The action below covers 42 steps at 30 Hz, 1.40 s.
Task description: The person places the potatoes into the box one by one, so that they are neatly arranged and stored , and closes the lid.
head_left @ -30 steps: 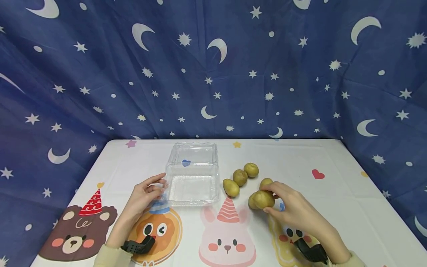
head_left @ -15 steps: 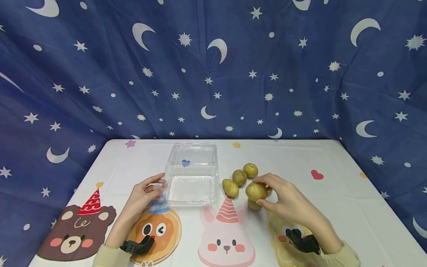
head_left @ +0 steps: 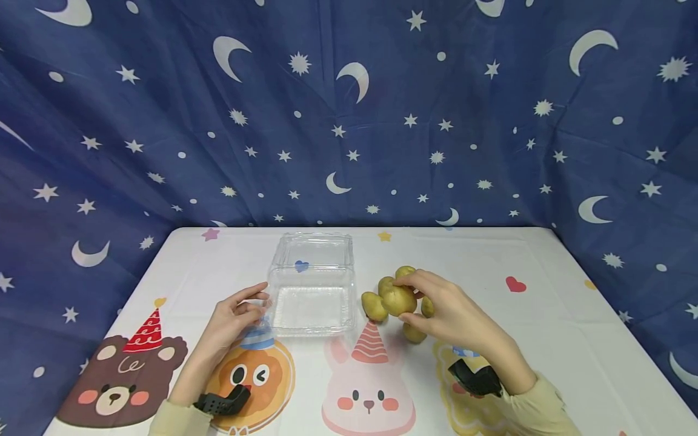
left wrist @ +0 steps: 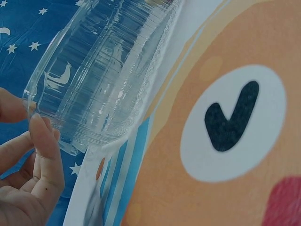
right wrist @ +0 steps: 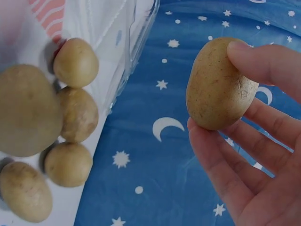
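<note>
In the head view my left hand [head_left: 231, 321] is at the left side of a clear plastic clamshell box [head_left: 313, 309], which lies with its lid raised at the back. The left wrist view shows thumb and finger pinching the rim of that box [left wrist: 89, 84]. My right hand [head_left: 455, 309] grips a potato [head_left: 399, 301] between thumb and fingers, above the table and to the right of the box. In the right wrist view this held potato [right wrist: 218, 87] is an oval, yellow-brown one.
Several other potatoes lie on the white table right of the box: one [head_left: 374, 307] nearest it, others behind the held potato, and one [head_left: 414, 333] in front. The tablecloth [head_left: 545, 339] bears cartoon prints. A blue starry curtain [head_left: 491, 169] hangs behind the table.
My right hand has lifted the potato off the right-hand group and carried it left towards the box. The left hand has stayed at the box's side.
</note>
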Each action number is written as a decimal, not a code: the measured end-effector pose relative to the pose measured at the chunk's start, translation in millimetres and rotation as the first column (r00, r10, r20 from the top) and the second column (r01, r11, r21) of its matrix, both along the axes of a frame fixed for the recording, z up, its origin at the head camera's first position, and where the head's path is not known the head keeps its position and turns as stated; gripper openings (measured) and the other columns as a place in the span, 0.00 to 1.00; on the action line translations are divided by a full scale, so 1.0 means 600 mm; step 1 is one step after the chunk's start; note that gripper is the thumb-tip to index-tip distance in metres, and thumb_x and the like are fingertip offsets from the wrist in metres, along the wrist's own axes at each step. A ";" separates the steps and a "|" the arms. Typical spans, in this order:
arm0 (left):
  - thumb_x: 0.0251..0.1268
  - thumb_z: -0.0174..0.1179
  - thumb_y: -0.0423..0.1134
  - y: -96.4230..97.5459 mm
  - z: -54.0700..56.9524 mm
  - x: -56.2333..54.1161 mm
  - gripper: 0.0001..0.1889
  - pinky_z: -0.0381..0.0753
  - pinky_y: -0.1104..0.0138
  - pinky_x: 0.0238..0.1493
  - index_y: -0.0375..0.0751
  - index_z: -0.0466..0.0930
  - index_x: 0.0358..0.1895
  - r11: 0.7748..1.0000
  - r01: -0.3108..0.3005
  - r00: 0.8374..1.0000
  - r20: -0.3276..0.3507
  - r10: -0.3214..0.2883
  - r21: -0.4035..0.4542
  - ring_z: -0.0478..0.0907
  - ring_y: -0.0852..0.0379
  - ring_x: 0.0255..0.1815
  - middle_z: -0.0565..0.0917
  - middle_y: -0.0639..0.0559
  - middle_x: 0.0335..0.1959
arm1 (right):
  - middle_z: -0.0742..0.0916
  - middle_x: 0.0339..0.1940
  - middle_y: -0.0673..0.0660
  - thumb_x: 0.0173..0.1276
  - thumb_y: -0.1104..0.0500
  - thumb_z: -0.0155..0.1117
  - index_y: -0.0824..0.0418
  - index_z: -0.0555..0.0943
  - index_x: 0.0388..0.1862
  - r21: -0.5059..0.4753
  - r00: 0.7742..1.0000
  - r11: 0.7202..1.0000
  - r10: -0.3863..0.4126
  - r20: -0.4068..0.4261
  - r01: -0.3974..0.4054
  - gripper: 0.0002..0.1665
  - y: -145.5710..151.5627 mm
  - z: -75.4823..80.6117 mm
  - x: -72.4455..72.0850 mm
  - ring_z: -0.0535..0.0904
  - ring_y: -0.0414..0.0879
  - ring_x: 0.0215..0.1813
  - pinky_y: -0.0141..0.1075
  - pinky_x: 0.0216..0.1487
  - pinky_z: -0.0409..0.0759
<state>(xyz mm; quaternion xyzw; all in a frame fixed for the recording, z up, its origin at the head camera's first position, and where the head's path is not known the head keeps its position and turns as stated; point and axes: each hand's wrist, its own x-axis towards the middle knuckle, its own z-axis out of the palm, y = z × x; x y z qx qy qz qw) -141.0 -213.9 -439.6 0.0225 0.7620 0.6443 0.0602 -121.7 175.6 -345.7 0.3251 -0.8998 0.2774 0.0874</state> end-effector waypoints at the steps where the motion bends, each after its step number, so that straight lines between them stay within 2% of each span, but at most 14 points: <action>1: 0.61 0.58 0.27 0.000 0.000 0.000 0.29 0.80 0.74 0.34 0.32 0.66 0.68 1.000 0.001 1.000 -0.002 -0.001 -0.001 0.81 0.66 0.39 0.81 0.58 0.44 | 0.82 0.50 0.48 0.52 0.60 0.75 0.56 0.78 0.56 -0.006 1.000 1.000 0.012 -0.004 -0.012 0.30 -0.003 0.001 -0.001 0.78 0.36 0.44 0.32 0.45 0.82; 6: 0.61 0.58 0.27 0.001 0.002 0.001 0.29 0.80 0.74 0.34 0.32 0.66 0.68 1.000 0.001 1.000 -0.001 -0.001 -0.002 0.81 0.66 0.39 0.81 0.58 0.44 | 0.82 0.47 0.44 0.53 0.60 0.74 0.55 0.77 0.54 -0.023 0.998 0.998 0.056 -0.005 -0.056 0.28 -0.019 0.007 -0.009 0.77 0.34 0.44 0.32 0.47 0.81; 11: 0.61 0.57 0.27 0.001 0.004 0.002 0.29 0.80 0.74 0.35 0.32 0.66 0.68 1.000 0.000 1.000 0.005 0.000 -0.001 0.81 0.67 0.39 0.80 0.57 0.45 | 0.83 0.45 0.44 0.54 0.59 0.73 0.54 0.78 0.54 -0.043 0.998 0.997 0.062 0.015 -0.062 0.27 -0.039 0.013 -0.017 0.77 0.34 0.43 0.31 0.46 0.81; 14: 0.61 0.57 0.26 0.001 0.004 0.001 0.29 0.80 0.74 0.34 0.32 0.66 0.68 1.000 0.002 1.000 0.005 -0.002 0.003 0.81 0.66 0.39 0.80 0.57 0.45 | 0.83 0.46 0.46 0.54 0.60 0.73 0.54 0.78 0.54 -0.057 0.997 0.996 0.068 0.048 -0.065 0.27 -0.052 0.016 -0.023 0.79 0.35 0.42 0.30 0.45 0.81; 21: 0.61 0.57 0.27 0.001 0.004 0.001 0.29 0.80 0.75 0.34 0.32 0.66 0.68 1.000 -0.002 1.000 0.008 0.002 -0.003 0.80 0.69 0.37 0.81 0.58 0.44 | 0.84 0.49 0.49 0.56 0.59 0.72 0.55 0.77 0.56 -0.023 0.990 0.998 0.067 0.121 -0.065 0.27 -0.078 0.027 -0.040 0.80 0.40 0.45 0.37 0.49 0.82; 24: 0.61 0.57 0.27 0.001 0.004 0.001 0.29 0.80 0.75 0.35 0.33 0.66 0.68 1.000 -0.001 1.000 0.009 0.001 -0.004 0.80 0.69 0.37 0.81 0.59 0.44 | 0.84 0.48 0.49 0.56 0.58 0.72 0.57 0.77 0.55 -0.009 0.989 0.996 0.088 0.118 -0.088 0.27 -0.092 0.030 -0.051 0.81 0.40 0.45 0.38 0.49 0.82; 30: 0.61 0.57 0.27 0.002 0.005 0.002 0.29 0.80 0.75 0.34 0.32 0.66 0.68 1.000 -0.003 1.000 0.011 0.003 -0.008 0.80 0.68 0.38 0.80 0.59 0.44 | 0.84 0.48 0.51 0.55 0.58 0.72 0.58 0.77 0.55 0.029 0.989 0.992 0.116 0.090 -0.119 0.27 -0.123 0.032 -0.072 0.81 0.41 0.45 0.33 0.48 0.81; 36: 0.61 0.57 0.27 0.001 0.005 0.003 0.29 0.80 0.75 0.35 0.33 0.66 0.68 1.000 -0.007 1.000 0.011 0.007 -0.022 0.79 0.69 0.36 0.80 0.58 0.44 | 0.83 0.51 0.52 0.55 0.58 0.72 0.59 0.77 0.56 0.021 0.984 0.990 0.138 0.116 -0.141 0.28 -0.150 0.034 -0.091 0.80 0.41 0.48 0.32 0.49 0.80; 42: 0.61 0.57 0.27 0.002 0.004 0.001 0.29 0.80 0.74 0.35 0.32 0.66 0.68 1.000 -0.007 1.000 0.016 0.007 -0.019 0.80 0.67 0.38 0.80 0.58 0.44 | 0.83 0.50 0.52 0.56 0.58 0.72 0.59 0.77 0.56 0.008 0.977 0.985 0.168 0.131 -0.170 0.28 -0.176 0.032 -0.108 0.79 0.42 0.48 0.36 0.51 0.81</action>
